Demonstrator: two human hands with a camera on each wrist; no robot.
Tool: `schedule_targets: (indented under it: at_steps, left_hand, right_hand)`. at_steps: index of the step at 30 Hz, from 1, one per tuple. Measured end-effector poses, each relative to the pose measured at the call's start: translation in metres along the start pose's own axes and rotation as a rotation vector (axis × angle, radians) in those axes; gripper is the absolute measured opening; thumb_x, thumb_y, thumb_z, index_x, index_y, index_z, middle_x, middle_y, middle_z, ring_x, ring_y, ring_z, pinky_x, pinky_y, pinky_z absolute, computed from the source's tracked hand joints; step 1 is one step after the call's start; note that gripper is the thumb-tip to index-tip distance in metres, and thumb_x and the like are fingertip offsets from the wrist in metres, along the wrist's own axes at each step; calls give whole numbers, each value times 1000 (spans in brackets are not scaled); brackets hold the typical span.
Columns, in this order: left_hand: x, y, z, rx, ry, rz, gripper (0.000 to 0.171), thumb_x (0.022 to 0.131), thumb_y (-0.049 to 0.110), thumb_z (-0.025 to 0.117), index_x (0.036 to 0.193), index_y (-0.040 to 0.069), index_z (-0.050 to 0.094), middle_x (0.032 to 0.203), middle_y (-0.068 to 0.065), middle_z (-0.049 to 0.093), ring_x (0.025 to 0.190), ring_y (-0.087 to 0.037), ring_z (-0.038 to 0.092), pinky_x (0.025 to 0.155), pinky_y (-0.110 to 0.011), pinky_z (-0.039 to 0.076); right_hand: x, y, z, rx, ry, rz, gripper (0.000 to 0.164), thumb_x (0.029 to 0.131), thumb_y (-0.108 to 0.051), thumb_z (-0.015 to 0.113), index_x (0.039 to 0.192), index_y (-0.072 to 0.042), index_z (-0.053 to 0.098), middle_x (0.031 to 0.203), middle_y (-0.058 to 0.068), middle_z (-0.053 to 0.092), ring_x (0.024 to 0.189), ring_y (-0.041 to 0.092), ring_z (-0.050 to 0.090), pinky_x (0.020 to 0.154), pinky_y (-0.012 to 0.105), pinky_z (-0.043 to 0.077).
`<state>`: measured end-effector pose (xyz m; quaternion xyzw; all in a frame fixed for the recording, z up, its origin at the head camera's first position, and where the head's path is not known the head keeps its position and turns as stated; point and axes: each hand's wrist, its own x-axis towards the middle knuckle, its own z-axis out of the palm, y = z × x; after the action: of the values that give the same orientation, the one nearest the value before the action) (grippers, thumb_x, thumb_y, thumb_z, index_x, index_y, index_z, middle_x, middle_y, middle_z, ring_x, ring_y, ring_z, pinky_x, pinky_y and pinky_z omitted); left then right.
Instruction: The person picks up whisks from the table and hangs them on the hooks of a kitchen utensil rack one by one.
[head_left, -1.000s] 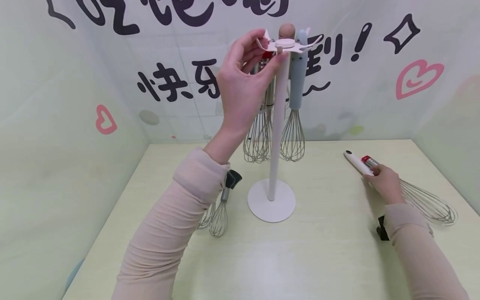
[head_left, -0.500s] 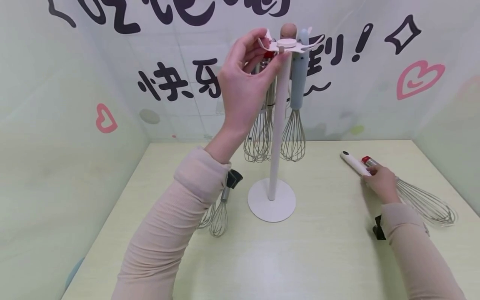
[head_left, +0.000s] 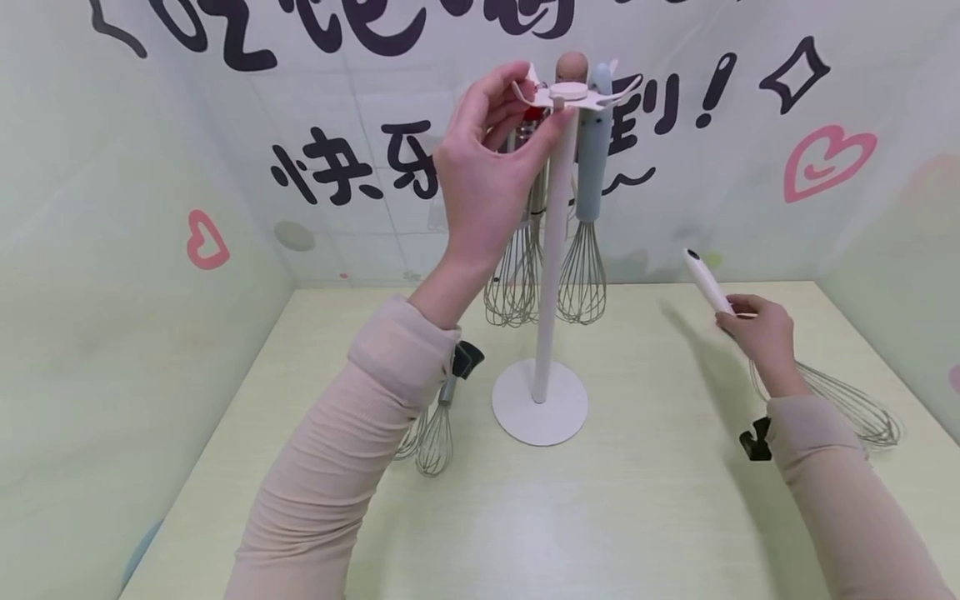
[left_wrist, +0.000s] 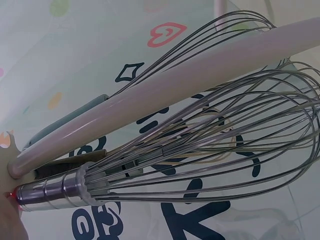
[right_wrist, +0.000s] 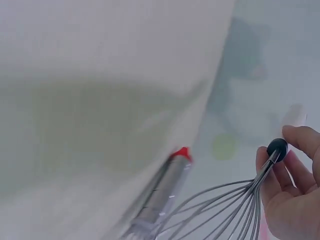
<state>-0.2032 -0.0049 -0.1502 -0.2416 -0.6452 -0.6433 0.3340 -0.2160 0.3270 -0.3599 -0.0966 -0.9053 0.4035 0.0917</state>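
While right fingers (head_left: 753, 303) hold the white whisk (head_left: 707, 282), a steel whisk (right_wrist: 162, 192) lies nearby.

We see a person in long, pale pinkish-beige sleeves. The left sleeve (head_left: 322, 475) looks finely ribbed, wrinkles in crosswise folds along the forearm, and ends in a wide turned-back cuff (head_left: 403, 354). The right sleeve (head_left: 862, 508) matches it in colour, with a similar band at its end. Beside that band we notice an angular, notched black piece (head_left: 756, 439), perhaps part of the wrist camera's mount, though the sleeve partly hides it.
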Motion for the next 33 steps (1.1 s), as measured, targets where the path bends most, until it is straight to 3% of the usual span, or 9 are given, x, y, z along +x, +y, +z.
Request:
schedule_targets:
  at_steps: [2,5,8,14,27,33]
  left_hand:
    - [-1,0,0,0,-1,-5,49,78,1,76,122,-9,56,108,-19,58,103,-21,63,97,-13,51]
    - [-1,-1,0,0,-5,-10,49,78,1,76,122,-9,56,108,-18,58,103,-21,63,97,-13,51]
    - [-2,-2,0,1,-9,-10,49,78,1,76,122,-10,56,108,-19,58,103,-21,63,97,-13,51]
    - [-2,-2,-1,11,-4,-8,49,78,1,76,122,-9,56,109,-19,59,103,-21,63,97,-13,51]
    - [-1,0,-1,13,2,-12,49,78,2,76,122,-9,56,108,-18,59,101,-20,63,96,-13,51]
    - [0,0,0,5,10,-6,49,78,2,76,121,-9,57,107,-18,59,101,-20,63,96,-13,52]
  right_hand:
    - [-1,-9,-2,58,12,-3,47,93,-21,58,132,6,52,100,0,64,63,-23,47,58,1,47]
    - [-4,-25,-6,107,29,-8,49,93,-26,59,133,3,52,89,-22,52,66,-22,49,60,1,49]
    - [-8,-41,-10,120,36,-14,53,94,-33,58,135,-2,51,92,-25,51,76,-19,48,62,0,47]
    - [-16,-70,-18,175,41,-25,56,92,-40,59,138,-10,50,98,-27,51,87,-13,51,63,3,48]
    - [-32,-116,-26,395,75,-121,48,90,-30,65,134,-14,56,108,-19,61,93,-8,59,76,0,48]
    - [-41,-138,-26,598,87,-194,45,85,-23,72,127,-12,62,107,-9,65,93,1,63,76,2,51]
